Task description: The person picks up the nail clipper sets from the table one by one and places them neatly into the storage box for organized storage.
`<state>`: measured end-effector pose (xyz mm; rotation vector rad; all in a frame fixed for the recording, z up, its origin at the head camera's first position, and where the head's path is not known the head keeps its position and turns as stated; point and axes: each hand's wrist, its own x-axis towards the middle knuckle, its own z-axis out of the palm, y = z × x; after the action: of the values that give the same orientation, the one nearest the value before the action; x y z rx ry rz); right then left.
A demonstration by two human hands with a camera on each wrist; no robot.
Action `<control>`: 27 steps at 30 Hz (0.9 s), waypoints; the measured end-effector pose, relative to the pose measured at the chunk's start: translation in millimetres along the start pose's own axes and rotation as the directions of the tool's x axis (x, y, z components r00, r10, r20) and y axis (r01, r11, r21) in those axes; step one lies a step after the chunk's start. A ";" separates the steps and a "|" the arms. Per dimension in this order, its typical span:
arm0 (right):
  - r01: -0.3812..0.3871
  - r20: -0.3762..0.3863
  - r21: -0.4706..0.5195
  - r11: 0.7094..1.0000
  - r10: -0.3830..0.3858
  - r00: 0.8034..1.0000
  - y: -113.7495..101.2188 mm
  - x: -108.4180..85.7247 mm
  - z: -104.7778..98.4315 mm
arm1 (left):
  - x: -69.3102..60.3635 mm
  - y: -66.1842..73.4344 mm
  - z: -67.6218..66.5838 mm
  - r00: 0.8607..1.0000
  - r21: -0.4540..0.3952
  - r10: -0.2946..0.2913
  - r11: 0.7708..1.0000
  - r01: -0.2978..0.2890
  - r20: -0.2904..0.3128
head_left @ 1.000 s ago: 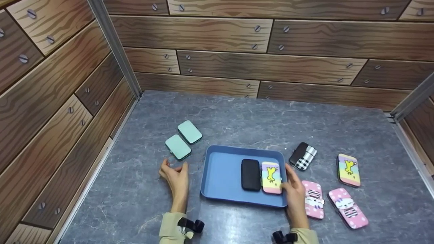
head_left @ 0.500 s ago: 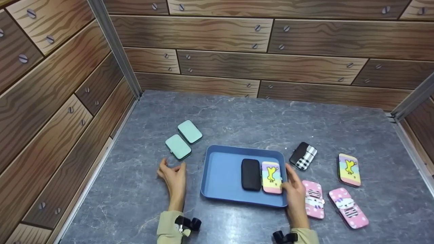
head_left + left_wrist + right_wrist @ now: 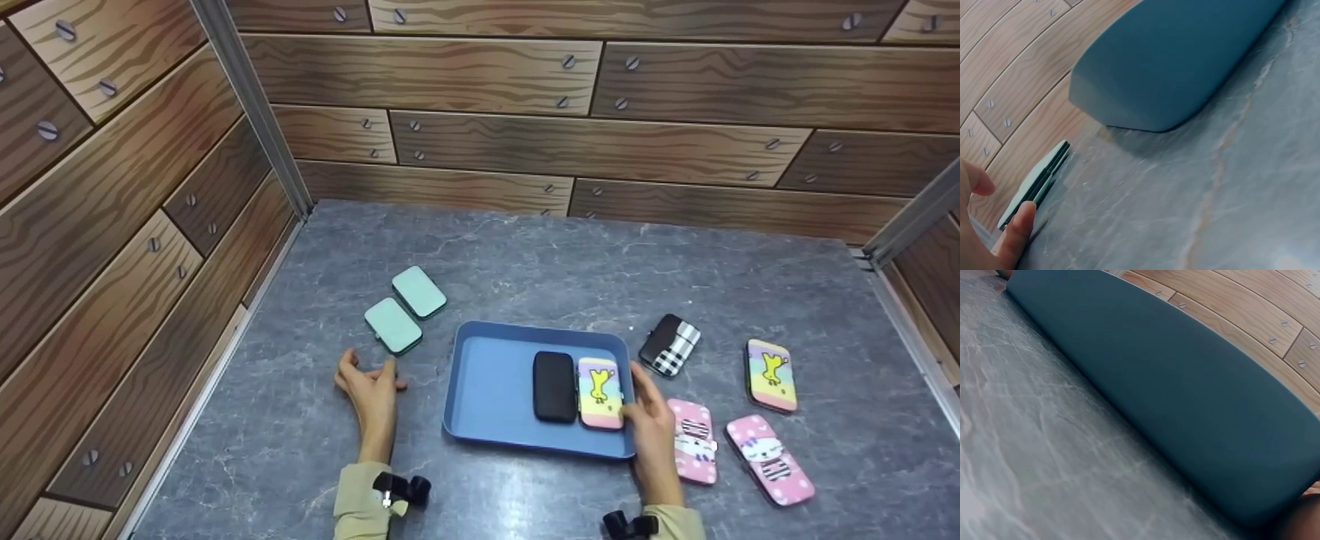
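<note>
Fingers of left hand (image 3: 370,396) apart, just short of nearer mint case (image 3: 394,325), lying far-left to near-right lengthwise; right hand (image 3: 655,429) grips tray (image 3: 489,390).

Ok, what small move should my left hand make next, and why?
Perhaps reach forward and pinch the nearer mint case: your left hand is empty and close by, while your right hand grips the blue tray, which has room at left.
</note>
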<state>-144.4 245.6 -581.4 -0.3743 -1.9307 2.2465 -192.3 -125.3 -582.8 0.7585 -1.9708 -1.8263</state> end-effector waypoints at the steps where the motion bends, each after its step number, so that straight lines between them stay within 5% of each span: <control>1: 0.001 0.000 -0.001 1.000 -0.001 1.000 0.0 -0.2 0.2 | 2.0 0.4 -0.6 1.000 -0.007 -0.001 1.000 0.001 -0.004; 14: 0.028 0.006 0.007 1.000 -0.028 1.000 0.5 0.4 -0.9 | 29.2 7.2 -4.9 0.999 -0.074 -0.013 0.997 0.010 -0.043; 27: 0.010 -0.002 0.013 1.000 -0.010 1.000 0.0 -0.1 -0.3 | 36.7 9.9 -0.3 0.994 -0.091 -0.090 0.992 0.085 -0.058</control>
<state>-144.1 245.9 -581.4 -0.3640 -1.9113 2.2505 -222.8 -147.1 -576.7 0.8756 -1.8325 -1.9020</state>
